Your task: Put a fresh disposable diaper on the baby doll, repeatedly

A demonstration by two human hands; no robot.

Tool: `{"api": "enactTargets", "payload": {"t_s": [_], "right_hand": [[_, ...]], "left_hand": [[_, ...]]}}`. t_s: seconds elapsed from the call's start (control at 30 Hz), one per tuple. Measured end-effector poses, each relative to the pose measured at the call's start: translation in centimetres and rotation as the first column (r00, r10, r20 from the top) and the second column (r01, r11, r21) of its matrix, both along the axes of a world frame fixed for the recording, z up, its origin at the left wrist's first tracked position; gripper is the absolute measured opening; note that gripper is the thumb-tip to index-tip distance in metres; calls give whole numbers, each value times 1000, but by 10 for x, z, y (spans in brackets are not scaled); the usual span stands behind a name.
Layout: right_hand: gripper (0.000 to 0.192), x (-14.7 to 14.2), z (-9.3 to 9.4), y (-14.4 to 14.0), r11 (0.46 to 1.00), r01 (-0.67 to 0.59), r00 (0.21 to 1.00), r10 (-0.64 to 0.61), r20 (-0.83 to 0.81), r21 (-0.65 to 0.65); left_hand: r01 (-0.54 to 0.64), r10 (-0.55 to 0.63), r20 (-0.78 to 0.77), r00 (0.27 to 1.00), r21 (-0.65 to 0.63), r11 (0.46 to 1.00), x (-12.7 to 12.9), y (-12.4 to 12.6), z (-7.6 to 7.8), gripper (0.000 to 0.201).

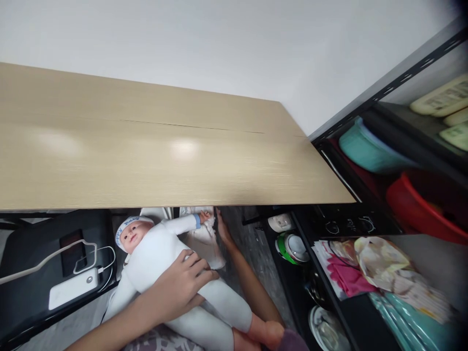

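Resting flat on the belly of a baby doll (pixel 161 263), the fingers (pixel 193 265) of the left hand (pixel 181 287) lie spread and loosely curved over its white suit, pressing rather than gripping. The right hand (pixel 220 225) reaches further up the frame along the doll's raised arm, next to a piece of white cloth (pixel 204 241); whether its fingers are open or closed cannot be told, since it is small and partly hidden under the worktop edge. The doll lies on its back in the lower middle of the frame, across the person's lap, head with a white cap toward the upper left, bare feet toward the lower right. Left of it, a white power bank (pixel 73 288) with a white cable sits on a black surface. The pale wooden worktop (pixel 146 161) spans the middle of the frame. At the right, a black shelf rack (pixel 369 105) holds a red basin (pixel 424 200), teal tubs, plates and folded cloths.
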State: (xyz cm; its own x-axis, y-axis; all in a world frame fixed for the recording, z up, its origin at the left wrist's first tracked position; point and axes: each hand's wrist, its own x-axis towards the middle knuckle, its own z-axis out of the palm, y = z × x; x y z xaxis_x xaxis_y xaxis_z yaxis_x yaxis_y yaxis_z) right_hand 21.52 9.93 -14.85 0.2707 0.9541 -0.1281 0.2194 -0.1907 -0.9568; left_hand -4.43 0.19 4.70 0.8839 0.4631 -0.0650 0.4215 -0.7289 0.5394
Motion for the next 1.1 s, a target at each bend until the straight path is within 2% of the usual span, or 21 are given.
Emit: {"api": "enactTargets", "payload": {"t_s": [0.07,0.13,0.2,0.23,0.3,0.37,0.4,0.47,0.53,0.6,0.67,0.7,0.73,0.77,0.8,0.83,0.9,0.93,0.97,1.0,1.1], "right_hand": [[73,6,11,-8,993,111,991,-114,67,47],[62,7,28,-20,974,200,971,-212,112,106],[46,2,53,-31,966,165,963,-201,179,197],[38,-3,68,-36,965,72,963,-133,235,251],[35,-17,96,-39,919,-253,919,130,372,303],[49,-35,118,-33,789,-569,766,408,496,230],[56,-45,124,-28,724,-670,674,502,542,162],[62,-65,131,-15,638,-770,504,613,608,-5],[53,-84,131,-2,600,-786,381,662,646,-151],[40,-100,132,8,572,-789,300,678,671,-225],[31,-111,137,13,549,-805,259,667,699,-225],[29,-116,141,13,538,-815,248,658,711,-214],[27,-119,145,13,530,-824,239,648,723,-202],[26,-123,148,12,522,-832,232,638,734,-191],[26,-125,152,12,514,-839,225,628,745,-180],[26,-128,155,11,503,-848,218,618,755,-167],[27,-134,161,10,470,-872,202,604,771,-139],[27,-137,164,9,452,-883,200,604,772,-124],[26,-140,168,9,437,-893,204,606,769,-108],[25,-142,172,8,427,-900,214,609,764,-89],[28,-136,194,2,417,-909,271,603,750,-7]], "left_hand": [[3,-3,11,1000,-3,1000,-1,1,0,60],[3,-3,29,1000,-12,1000,-1,1,0,62],[5,-4,46,999,-23,1000,-2,2,1,62],[6,-5,52,999,-27,1000,-2,2,1,61],[9,-7,59,998,-26,1000,-2,3,0,60],[2,-1,69,998,-18,1000,-2,3,0,59],[-3,4,77,997,-12,1000,-1,4,1,59],[-13,14,107,994,-3,1000,-1,5,3,61],[-29,28,169,985,8,1000,-4,4,6,60],[-65,62,256,965,2,998,-16,-1,4,57],[-190,186,384,905,-26,981,-39,-14,-9,47],[-317,307,454,836,-56,947,-55,-23,-19,41],[-483,448,530,720,-81,872,-73,-34,-32,37],[-679,621,549,560,-125,723,-92,-46,-47,33],[-837,770,516,376,-169,521,-111,-58,-61,28],[-899,860,424,284,-194,392,-129,-70,-75,26],[-942,973,159,170,-265,208,-158,-89,-99,37],[-939,988,32,153,-306,155,-168,-96,-107,47],[-934,987,-48,154,-334,129,-174,-102,-113,57],[-929,982,-77,170,-346,134,-177,-105,-117,63],[-933,975,21,223,-285,219,-172,-110,-114,63]]}}
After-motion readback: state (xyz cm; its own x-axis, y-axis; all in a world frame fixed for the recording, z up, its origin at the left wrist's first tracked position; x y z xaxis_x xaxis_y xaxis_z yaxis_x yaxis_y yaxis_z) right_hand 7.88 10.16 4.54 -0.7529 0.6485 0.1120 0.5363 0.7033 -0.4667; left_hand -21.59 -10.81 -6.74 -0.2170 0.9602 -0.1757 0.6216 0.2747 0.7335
